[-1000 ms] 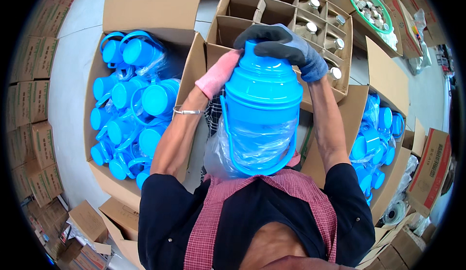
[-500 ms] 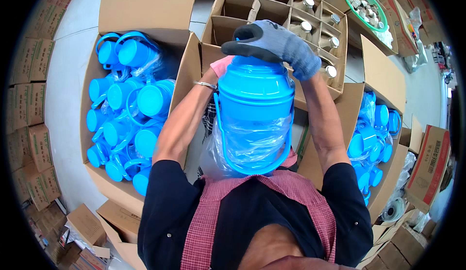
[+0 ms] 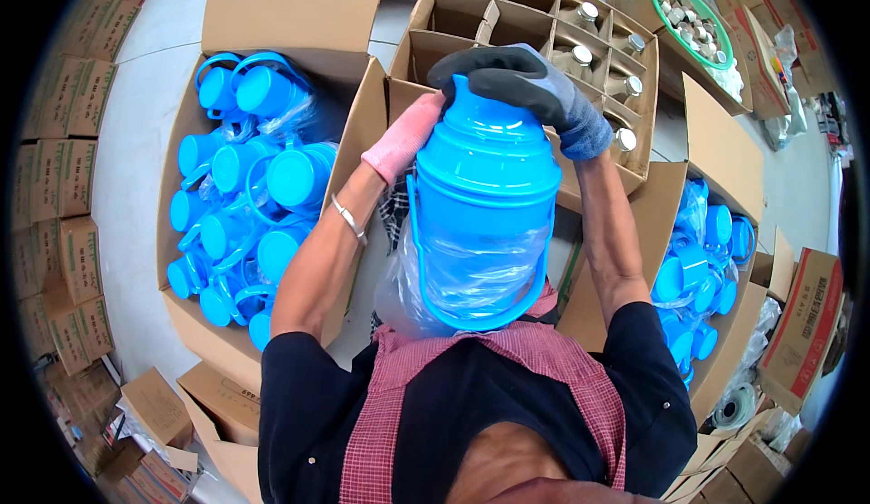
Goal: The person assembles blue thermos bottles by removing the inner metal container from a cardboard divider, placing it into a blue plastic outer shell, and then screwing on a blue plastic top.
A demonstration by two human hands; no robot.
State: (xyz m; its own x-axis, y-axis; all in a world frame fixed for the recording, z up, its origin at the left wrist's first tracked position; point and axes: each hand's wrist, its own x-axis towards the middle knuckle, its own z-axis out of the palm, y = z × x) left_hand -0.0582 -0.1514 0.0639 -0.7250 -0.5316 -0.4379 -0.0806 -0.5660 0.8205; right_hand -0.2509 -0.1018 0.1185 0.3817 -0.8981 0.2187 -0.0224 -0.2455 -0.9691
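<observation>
A glossy blue thermos flask (image 3: 489, 178) stands upright close against my apron, its lower body in clear plastic film (image 3: 485, 264). Its blue carrying handle (image 3: 546, 273) hangs down in front. My right hand (image 3: 535, 92), in a grey-blue glove with a black palm, curls over the flask's top from the right. On the left side of the neck my left hand (image 3: 406, 137), in a pink glove, is closed against the flask; its fingertips are partly hidden. A blue pointed tip (image 3: 460, 87) shows between the two hands.
To the left, an open carton (image 3: 213, 345) holds several blue flask parts; another carton (image 3: 725, 341) on the right holds more. Ahead, a divided carton (image 3: 412, 96) has silver-topped bottles (image 3: 580, 55) in its right cells. A green basket (image 3: 666, 19) of small pieces sits far right.
My left hand has come from behind the flask to the left side of its neck. My right hand has turned and settled lower over the top. The view has shifted slightly.
</observation>
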